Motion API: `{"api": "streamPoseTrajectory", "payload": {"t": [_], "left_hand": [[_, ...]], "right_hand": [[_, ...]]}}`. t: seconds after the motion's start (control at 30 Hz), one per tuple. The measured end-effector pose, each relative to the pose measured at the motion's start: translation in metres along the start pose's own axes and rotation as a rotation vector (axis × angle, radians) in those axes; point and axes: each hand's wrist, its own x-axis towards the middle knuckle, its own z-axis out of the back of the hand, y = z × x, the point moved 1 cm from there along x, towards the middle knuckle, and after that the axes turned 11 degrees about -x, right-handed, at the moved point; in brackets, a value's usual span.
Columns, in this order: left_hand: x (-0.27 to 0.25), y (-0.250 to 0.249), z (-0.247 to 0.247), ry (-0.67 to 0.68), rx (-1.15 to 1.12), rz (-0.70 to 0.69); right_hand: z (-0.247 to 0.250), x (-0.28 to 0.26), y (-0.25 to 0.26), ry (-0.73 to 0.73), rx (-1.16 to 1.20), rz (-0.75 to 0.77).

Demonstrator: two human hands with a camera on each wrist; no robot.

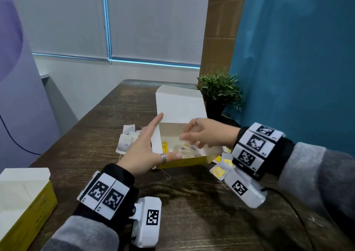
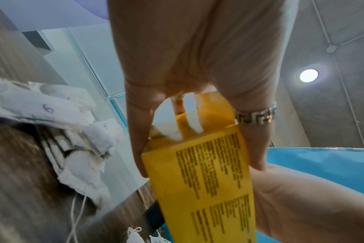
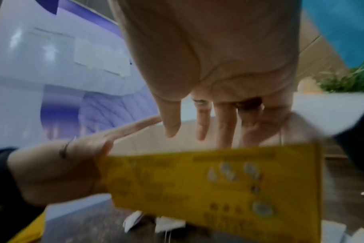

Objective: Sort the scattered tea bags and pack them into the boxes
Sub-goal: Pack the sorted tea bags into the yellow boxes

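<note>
as left hand [image 1: 143, 150] grips it, yellow cardboard box [image 1: 192, 161] gapes.

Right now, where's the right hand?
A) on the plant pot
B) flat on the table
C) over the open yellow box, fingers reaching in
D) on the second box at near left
C: the right hand hangs over the open yellow box, fingers dipping inside; the left hand holds its left end.
</note>
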Motion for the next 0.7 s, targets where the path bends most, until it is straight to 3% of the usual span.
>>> {"api": "streamPoseTrajectory", "payload": {"t": [0.07,0.2,0.37,0.43,0.5,0.6,0.67,0.7], "left_hand": [[0.0,0.0,-0.002,-0.001,0.01,-0.006],[0.0,-0.001,-0.003,-0.003,-0.012,-0.016],[0.0,0.001,0.0,0.002,-0.012,-0.001],[0.0,0.002,0.001,0.0,-0.018,0.016],[0.0,0.001,0.001,0.01,-0.026,0.044],[0.001,-0.001,-0.001,0.029,-0.038,0.076],[0.001,-0.002,-0.003,0.028,-0.091,0.102],[0.002,-0.001,-0.003,0.027,-0.111,0.12]], "right_hand": [[-0.014,0.005,0.004,-0.075,-0.02,0.098],[-0.029,0.011,0.011,-0.032,0.042,0.206],[-0.01,0.002,0.007,-0.036,-0.186,0.186],[0.003,-0.001,0.0,-0.08,-0.029,0.139],[0.013,-0.004,-0.008,-0.102,0.287,0.1],[0.009,-0.008,-0.009,-0.006,0.68,0.013],[0.001,-0.008,-0.006,0.07,0.66,-0.034],[-0.002,-0.008,-0.005,0.077,0.533,-0.03]]}}
